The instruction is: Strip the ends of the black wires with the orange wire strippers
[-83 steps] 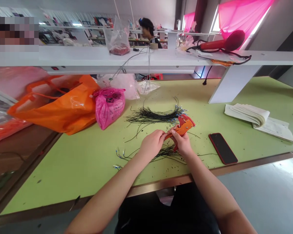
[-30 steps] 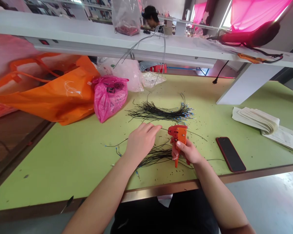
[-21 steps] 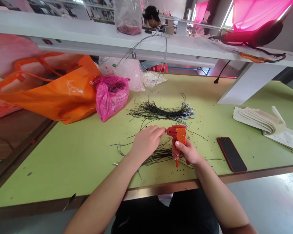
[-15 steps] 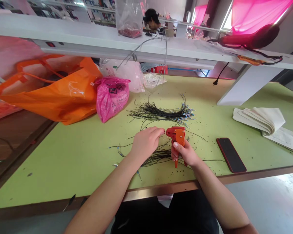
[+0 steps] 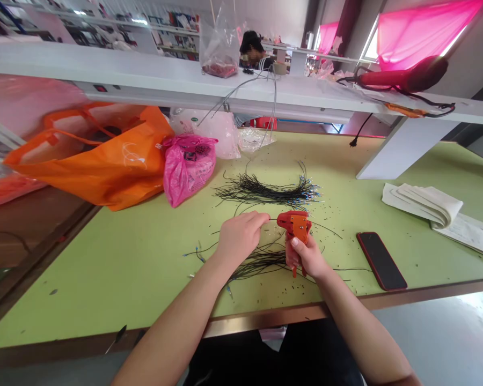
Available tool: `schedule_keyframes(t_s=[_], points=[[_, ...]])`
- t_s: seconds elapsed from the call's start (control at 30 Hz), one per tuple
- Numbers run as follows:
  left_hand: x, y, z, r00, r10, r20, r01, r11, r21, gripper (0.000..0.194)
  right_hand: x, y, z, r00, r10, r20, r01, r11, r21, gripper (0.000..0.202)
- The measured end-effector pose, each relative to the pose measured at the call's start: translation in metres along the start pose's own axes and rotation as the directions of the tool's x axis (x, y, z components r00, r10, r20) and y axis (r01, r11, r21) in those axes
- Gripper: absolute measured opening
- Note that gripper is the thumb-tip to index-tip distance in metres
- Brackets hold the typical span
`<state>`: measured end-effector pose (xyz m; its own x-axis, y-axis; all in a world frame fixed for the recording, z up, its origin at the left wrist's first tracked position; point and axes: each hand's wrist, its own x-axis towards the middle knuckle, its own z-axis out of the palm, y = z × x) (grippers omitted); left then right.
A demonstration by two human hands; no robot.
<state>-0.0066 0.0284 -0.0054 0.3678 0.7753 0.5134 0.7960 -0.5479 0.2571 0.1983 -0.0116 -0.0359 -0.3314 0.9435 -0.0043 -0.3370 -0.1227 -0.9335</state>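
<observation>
My right hand [image 5: 307, 254] is closed round the handles of a red and orange wire stripper [image 5: 294, 222], its head pointing left. Opposite it, my left hand [image 5: 241, 235] pinches a thin black wire [image 5: 273, 219] whose short end reaches toward the tool's jaws. Whether the jaws grip the wire I cannot tell. Behind my hands lies a bundle of black wires [image 5: 265, 188], many with blue and silver tips at the right end. Another bundle of black wires [image 5: 261, 262] lies beneath my hands, partly hidden by them.
A phone [image 5: 381, 261] lies to the right, with folded papers [image 5: 424, 203] behind it. On the left stand an orange bag [image 5: 116, 166] and a pink plastic bag [image 5: 190, 167]. A white shelf [image 5: 153, 69] spans the back; a person [image 5: 253, 51] sits beyond it. Small black scraps dot the green tabletop [image 5: 116, 268].
The gap between my left fingers and the wire stripper has widened slightly, showing more wire. My right hand and the tool have shifted a little to the right. The camera view has tilted slightly.
</observation>
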Motion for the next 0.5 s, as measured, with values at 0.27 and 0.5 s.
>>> schedule_keyframes(t_s=[0.27,0.5], points=[[0.001,0.004,-0.005,0.998,0.035,-0.056,-0.035,0.999,-0.001,0.038,-0.004,0.000,0.000,0.994,-0.065,0.082,0.063,0.998,0.028,0.055],[0.005,-0.067,-0.013,0.871,-0.370,-0.322,0.353,0.929,-0.113,0.032,-0.013,-0.041,-0.027,0.913,-0.343,-0.223,0.384,0.905,0.183,0.053]])
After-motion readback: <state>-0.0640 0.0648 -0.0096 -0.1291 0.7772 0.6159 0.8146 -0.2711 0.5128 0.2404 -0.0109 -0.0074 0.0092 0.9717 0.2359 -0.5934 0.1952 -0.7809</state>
